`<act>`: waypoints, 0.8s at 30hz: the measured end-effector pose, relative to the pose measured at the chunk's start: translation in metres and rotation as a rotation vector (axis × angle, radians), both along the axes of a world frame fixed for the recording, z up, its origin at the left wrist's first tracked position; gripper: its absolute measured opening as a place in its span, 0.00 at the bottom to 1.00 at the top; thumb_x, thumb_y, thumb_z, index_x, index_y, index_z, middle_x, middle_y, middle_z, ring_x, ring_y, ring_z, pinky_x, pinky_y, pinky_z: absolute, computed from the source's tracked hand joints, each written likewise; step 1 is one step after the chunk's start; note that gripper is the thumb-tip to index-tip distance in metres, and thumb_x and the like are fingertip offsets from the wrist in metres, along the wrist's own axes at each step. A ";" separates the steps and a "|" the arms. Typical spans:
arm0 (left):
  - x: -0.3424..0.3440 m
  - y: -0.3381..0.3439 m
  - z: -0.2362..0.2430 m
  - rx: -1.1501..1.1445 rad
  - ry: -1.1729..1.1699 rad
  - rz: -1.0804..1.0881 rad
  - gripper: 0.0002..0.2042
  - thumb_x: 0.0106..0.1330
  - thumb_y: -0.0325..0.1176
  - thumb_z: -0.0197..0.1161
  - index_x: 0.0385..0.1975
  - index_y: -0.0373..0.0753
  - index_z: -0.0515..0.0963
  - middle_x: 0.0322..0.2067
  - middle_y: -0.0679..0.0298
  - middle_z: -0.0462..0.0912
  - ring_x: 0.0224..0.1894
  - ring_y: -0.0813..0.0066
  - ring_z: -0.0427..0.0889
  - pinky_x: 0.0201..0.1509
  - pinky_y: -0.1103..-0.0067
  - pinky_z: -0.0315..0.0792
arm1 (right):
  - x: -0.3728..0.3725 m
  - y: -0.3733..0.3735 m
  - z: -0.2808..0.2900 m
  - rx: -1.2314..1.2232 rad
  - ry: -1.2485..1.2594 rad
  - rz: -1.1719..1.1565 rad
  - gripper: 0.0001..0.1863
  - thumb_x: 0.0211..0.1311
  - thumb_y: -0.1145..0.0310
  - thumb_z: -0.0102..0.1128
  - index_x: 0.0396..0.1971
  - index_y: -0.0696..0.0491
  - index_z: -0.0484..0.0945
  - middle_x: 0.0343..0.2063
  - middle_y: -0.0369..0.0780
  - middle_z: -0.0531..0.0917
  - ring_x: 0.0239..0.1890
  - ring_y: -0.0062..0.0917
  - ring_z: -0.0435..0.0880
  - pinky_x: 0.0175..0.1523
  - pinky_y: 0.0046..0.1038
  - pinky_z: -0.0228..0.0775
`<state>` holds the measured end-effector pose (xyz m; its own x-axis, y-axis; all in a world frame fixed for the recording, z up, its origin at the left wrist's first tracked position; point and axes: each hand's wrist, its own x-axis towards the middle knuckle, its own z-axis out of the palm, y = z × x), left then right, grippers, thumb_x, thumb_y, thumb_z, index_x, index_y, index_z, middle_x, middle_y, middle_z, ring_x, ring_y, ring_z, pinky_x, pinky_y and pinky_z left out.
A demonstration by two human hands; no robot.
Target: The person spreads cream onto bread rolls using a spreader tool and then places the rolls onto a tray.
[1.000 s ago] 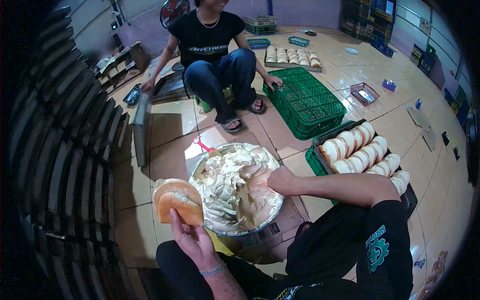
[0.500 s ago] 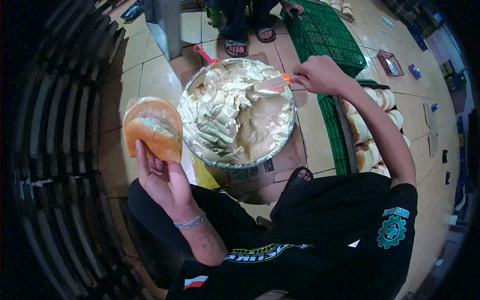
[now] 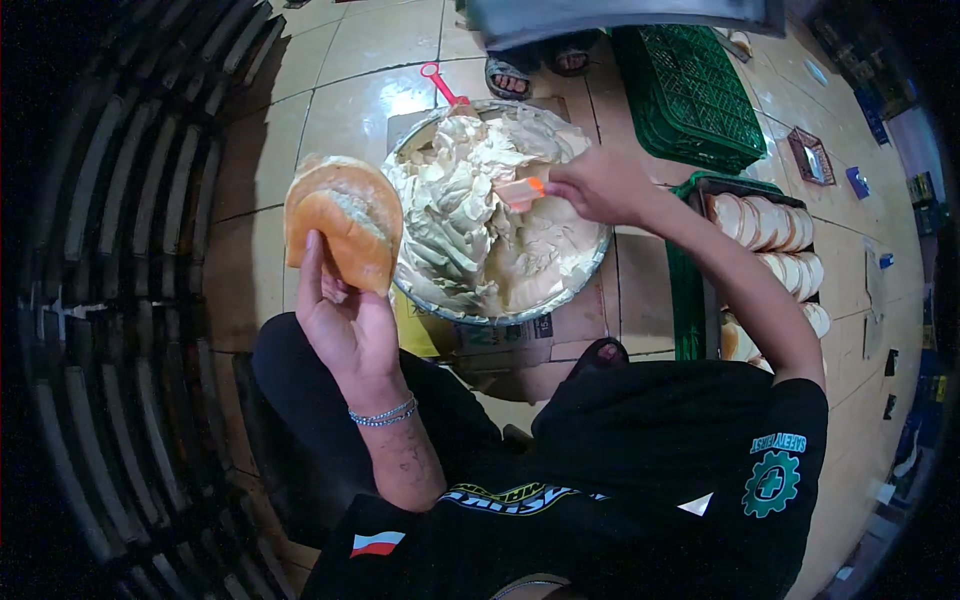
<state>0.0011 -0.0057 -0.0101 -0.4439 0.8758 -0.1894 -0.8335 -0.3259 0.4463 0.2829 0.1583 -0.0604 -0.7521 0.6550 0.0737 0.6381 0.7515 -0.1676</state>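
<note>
A round bread bun (image 3: 345, 225), with a pale split along its top, is held upright in my left hand (image 3: 352, 335), thumb on the near face. My right hand (image 3: 607, 186) grips a spatula (image 3: 519, 191) by its orange end; its pale blade reaches into the cream. The cream (image 3: 445, 215) fills a wide round tub (image 3: 515, 319), heaped on the left and scooped hollow on the right. A red handle (image 3: 440, 84) sticks up from the tub's far rim. The bun is just left of the tub, apart from the cream.
At right, a green crate (image 3: 688, 290) bears a dark tray with rows of buns (image 3: 765, 222). Another green crate (image 3: 700, 95) stands farther back. Dark slatted racks (image 3: 110, 300) line the left side. A person's sandalled feet (image 3: 510, 80) show beyond the tub, under a grey panel (image 3: 630, 18).
The spatula has moved left and down toward the middle of the cream with my right hand. My left hand still holds the bun. A grey panel now covers the other person's legs.
</note>
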 end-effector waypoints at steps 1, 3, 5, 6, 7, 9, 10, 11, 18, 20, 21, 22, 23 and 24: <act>-0.001 0.000 -0.002 0.004 -0.004 -0.002 0.16 0.72 0.31 0.56 0.56 0.31 0.72 0.56 0.56 0.77 0.61 0.66 0.74 0.70 0.66 0.63 | -0.003 -0.001 -0.003 0.000 0.004 0.004 0.12 0.64 0.56 0.58 0.31 0.48 0.83 0.21 0.44 0.81 0.26 0.43 0.81 0.32 0.44 0.69; -0.004 -0.001 -0.002 0.011 -0.008 0.003 0.16 0.72 0.31 0.56 0.56 0.31 0.72 0.56 0.56 0.77 0.61 0.66 0.74 0.70 0.66 0.63 | -0.007 -0.005 -0.008 -0.213 -0.007 -0.114 0.14 0.65 0.55 0.57 0.32 0.49 0.83 0.22 0.44 0.82 0.27 0.43 0.81 0.33 0.43 0.69; -0.005 -0.003 0.000 -0.015 -0.027 0.027 0.16 0.72 0.31 0.55 0.57 0.31 0.71 0.57 0.56 0.77 0.62 0.65 0.73 0.71 0.66 0.63 | -0.003 -0.006 -0.023 -0.271 0.143 -0.096 0.14 0.65 0.56 0.56 0.30 0.51 0.83 0.22 0.43 0.82 0.27 0.40 0.82 0.34 0.42 0.69; -0.005 -0.003 0.001 -0.016 -0.026 0.026 0.16 0.72 0.31 0.55 0.57 0.31 0.71 0.57 0.56 0.77 0.62 0.65 0.73 0.71 0.66 0.63 | 0.000 -0.004 -0.029 -0.376 0.150 -0.108 0.15 0.66 0.56 0.56 0.29 0.52 0.82 0.21 0.41 0.81 0.25 0.34 0.80 0.32 0.39 0.68; -0.007 -0.004 0.001 -0.009 -0.025 0.031 0.17 0.72 0.31 0.55 0.57 0.31 0.71 0.57 0.56 0.76 0.62 0.65 0.73 0.71 0.65 0.63 | 0.000 -0.005 -0.030 -0.482 0.156 -0.119 0.17 0.66 0.56 0.56 0.27 0.53 0.82 0.19 0.39 0.81 0.23 0.29 0.79 0.31 0.36 0.67; -0.009 -0.006 0.003 -0.006 -0.023 0.036 0.17 0.72 0.31 0.55 0.58 0.31 0.70 0.58 0.56 0.76 0.63 0.65 0.73 0.71 0.65 0.62 | 0.001 -0.009 -0.032 -0.621 0.198 -0.141 0.18 0.67 0.55 0.56 0.26 0.54 0.81 0.18 0.36 0.78 0.22 0.24 0.75 0.30 0.32 0.65; -0.008 -0.006 0.004 -0.030 -0.011 0.052 0.18 0.72 0.31 0.55 0.58 0.31 0.70 0.58 0.56 0.75 0.63 0.65 0.72 0.71 0.65 0.62 | 0.002 -0.012 -0.032 -0.754 0.239 -0.164 0.19 0.68 0.55 0.55 0.24 0.54 0.81 0.17 0.33 0.76 0.21 0.18 0.71 0.28 0.28 0.62; -0.007 -0.006 0.004 -0.055 0.001 0.070 0.18 0.72 0.32 0.55 0.58 0.31 0.69 0.58 0.55 0.75 0.63 0.65 0.72 0.71 0.65 0.62 | 0.003 -0.014 -0.035 -0.754 0.238 -0.166 0.19 0.68 0.55 0.55 0.24 0.54 0.81 0.17 0.33 0.76 0.21 0.18 0.71 0.28 0.28 0.62; -0.005 -0.006 0.001 -0.027 -0.002 0.026 0.18 0.72 0.32 0.55 0.58 0.32 0.70 0.59 0.55 0.75 0.63 0.65 0.72 0.71 0.65 0.62 | 0.000 -0.035 -0.061 -1.054 0.391 -0.353 0.21 0.69 0.52 0.54 0.22 0.52 0.81 0.15 0.28 0.71 0.19 0.13 0.65 0.25 0.21 0.56; -0.005 -0.007 0.004 -0.026 0.016 0.015 0.18 0.72 0.32 0.55 0.58 0.32 0.70 0.58 0.55 0.75 0.63 0.65 0.72 0.71 0.65 0.63 | -0.006 -0.040 -0.059 -1.151 0.423 -0.413 0.22 0.69 0.51 0.53 0.23 0.51 0.82 0.15 0.28 0.70 0.16 0.12 0.63 0.22 0.21 0.55; -0.005 -0.008 0.002 -0.024 0.018 0.011 0.18 0.72 0.32 0.55 0.58 0.32 0.70 0.58 0.55 0.75 0.63 0.65 0.72 0.71 0.65 0.63 | -0.006 -0.042 -0.057 -1.150 0.428 -0.415 0.22 0.69 0.51 0.53 0.23 0.51 0.82 0.15 0.28 0.70 0.16 0.12 0.63 0.22 0.21 0.55; -0.007 -0.007 0.000 -0.019 0.020 0.011 0.18 0.72 0.32 0.55 0.58 0.32 0.70 0.58 0.56 0.75 0.62 0.65 0.73 0.71 0.65 0.63 | -0.008 -0.045 -0.051 -1.217 0.429 -0.472 0.21 0.69 0.50 0.53 0.24 0.50 0.82 0.14 0.27 0.69 0.16 0.11 0.61 0.20 0.20 0.52; -0.008 -0.007 -0.001 -0.013 0.021 0.012 0.17 0.72 0.32 0.55 0.58 0.32 0.70 0.58 0.56 0.76 0.62 0.66 0.73 0.71 0.65 0.63 | -0.009 -0.047 -0.047 -1.285 0.429 -0.528 0.21 0.70 0.50 0.53 0.25 0.50 0.81 0.14 0.27 0.68 0.15 0.10 0.59 0.19 0.19 0.50; -0.008 -0.008 0.000 -0.009 0.027 0.009 0.17 0.72 0.32 0.55 0.58 0.32 0.70 0.58 0.56 0.76 0.62 0.66 0.73 0.71 0.65 0.63 | -0.008 -0.048 -0.051 -1.283 0.436 -0.526 0.21 0.70 0.50 0.53 0.25 0.50 0.81 0.14 0.27 0.68 0.15 0.10 0.59 0.19 0.19 0.50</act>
<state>-0.0073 -0.0139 -0.0099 -0.4570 0.8699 -0.1855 -0.8182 -0.3293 0.4713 0.2744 0.1101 -0.1114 -0.4800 0.6328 -0.6076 0.5106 -0.3617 -0.7800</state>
